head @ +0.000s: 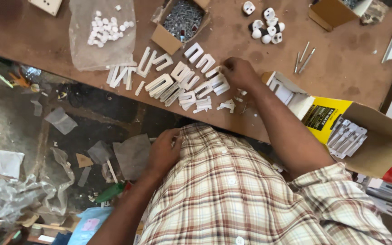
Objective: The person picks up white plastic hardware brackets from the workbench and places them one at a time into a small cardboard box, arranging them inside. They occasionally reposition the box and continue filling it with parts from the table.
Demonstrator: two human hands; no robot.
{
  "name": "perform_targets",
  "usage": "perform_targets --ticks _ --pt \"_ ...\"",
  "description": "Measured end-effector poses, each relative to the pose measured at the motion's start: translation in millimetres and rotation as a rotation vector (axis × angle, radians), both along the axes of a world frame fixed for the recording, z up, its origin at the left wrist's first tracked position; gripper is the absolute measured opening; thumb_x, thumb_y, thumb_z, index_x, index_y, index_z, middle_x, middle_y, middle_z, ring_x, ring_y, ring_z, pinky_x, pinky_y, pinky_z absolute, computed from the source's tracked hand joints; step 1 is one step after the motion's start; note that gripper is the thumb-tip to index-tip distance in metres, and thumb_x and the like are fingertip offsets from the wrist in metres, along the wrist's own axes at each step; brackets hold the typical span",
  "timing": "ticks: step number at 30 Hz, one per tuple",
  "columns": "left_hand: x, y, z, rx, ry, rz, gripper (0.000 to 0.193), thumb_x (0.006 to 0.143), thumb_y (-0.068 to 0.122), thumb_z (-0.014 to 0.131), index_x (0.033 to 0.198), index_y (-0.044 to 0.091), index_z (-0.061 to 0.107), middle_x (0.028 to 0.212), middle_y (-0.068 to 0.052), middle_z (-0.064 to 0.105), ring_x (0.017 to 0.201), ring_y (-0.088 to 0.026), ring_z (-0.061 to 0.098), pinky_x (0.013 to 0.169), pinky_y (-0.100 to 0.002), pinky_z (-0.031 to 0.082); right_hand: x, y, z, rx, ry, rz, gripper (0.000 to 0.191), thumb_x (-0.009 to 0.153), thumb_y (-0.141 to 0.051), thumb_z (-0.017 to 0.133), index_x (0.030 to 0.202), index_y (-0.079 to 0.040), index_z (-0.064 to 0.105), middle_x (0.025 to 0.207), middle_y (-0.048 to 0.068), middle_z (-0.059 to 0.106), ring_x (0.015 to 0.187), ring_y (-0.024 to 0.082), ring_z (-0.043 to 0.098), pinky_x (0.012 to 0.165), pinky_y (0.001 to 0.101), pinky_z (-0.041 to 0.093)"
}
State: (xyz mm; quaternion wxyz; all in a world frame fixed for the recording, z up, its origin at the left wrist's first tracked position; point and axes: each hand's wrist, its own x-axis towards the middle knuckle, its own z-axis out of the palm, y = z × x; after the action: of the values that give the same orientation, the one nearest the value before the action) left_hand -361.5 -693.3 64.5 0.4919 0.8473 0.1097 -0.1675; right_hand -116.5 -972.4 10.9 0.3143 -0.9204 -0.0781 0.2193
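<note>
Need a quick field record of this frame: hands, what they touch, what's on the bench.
surface: brown workbench
right hand: on the bench, fingers at the pile of white U-shaped plastic pieces
left hand: below the bench edge, against the checked shirt; contents not visible
left of pile: clear bag of small white caps
behind pile: open carton of metal screws
right: yellow-and-brown open box holding white parts

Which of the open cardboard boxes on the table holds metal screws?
The small brown box at the top middle: it is full of grey screws. The yellow-sided box on its side holds white plastic parts instead.
</note>
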Motion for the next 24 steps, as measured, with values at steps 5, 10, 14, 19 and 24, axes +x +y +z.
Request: perform_targets --ticks 5,10,14,19,24 --pt "0.8 11.5 -2.9 0.017 0.011 0.028 0.031 0.091 0.021 0.067 0.118 0.005 0.069 0.112 -0.015 0.071 0.099 -0.032 0.070 0.087 -0.042 0.055 24.2 4.0 -19.6 -0.148 0.286 -0.035 0.048 0.085 -0.038 0.077 0.111 0.003 0.074 0.097 0.019 0.076 0.088 0.030 0.074 0.082 0.0398 0.056" --pt "-4.9 12.8 -6.8 0.015 0.056 0.066 0.032 0.091 0.021 0.066 0.118 0.005 0.070 0.112 -0.016 0.070 0.100 -0.034 0.069 0.087 -0.042 0.055 28.4 9.1 -27.5 -0.146 0.355 -0.062 0.049 0.083 -0.035 0.078 0.108 0.006 0.073 0.088 0.019 0.076 0.076 0.027 0.074 0.073 0.0383 0.056" --pt "-4.2 14.7 -9.5 0.011 0.050 0.053 0.031 0.092 0.021 0.066 0.118 0.004 0.069 0.113 -0.017 0.070 0.100 -0.034 0.069 0.087 -0.043 0.055 31.9 14.3 -21.4 -0.169 0.432 -0.095 0.048 0.082 -0.035 0.077 0.105 0.007 0.074 0.084 0.019 0.076 0.068 0.026 0.073 0.069 0.0381 0.057" --pt "-1.2 16.1 -8.4 0.001 0.028 0.062 0.032 0.094 0.020 0.065 0.121 0.003 0.068 0.114 -0.017 0.069 0.100 -0.034 0.069 0.087 -0.043 0.054 34.0 22.5 -10.6 -0.238 0.449 -0.076 0.047 0.083 -0.036 0.077 0.104 0.006 0.075 0.085 0.021 0.075 0.073 0.029 0.073 0.072 0.0404 0.056" --pt "4.8 15.8 -11.3 0.013 0.064 0.046 0.033 0.092 0.019 0.065 0.121 0.004 0.068 0.115 -0.017 0.069 0.099 -0.032 0.069 0.086 -0.042 0.054 27.6 20.9 6.9 -0.222 -0.033 0.141 0.031 0.090 -0.014 0.062 0.115 0.000 0.075 0.108 0.024 0.073 0.101 0.040 0.069 0.090 0.0455 0.054"
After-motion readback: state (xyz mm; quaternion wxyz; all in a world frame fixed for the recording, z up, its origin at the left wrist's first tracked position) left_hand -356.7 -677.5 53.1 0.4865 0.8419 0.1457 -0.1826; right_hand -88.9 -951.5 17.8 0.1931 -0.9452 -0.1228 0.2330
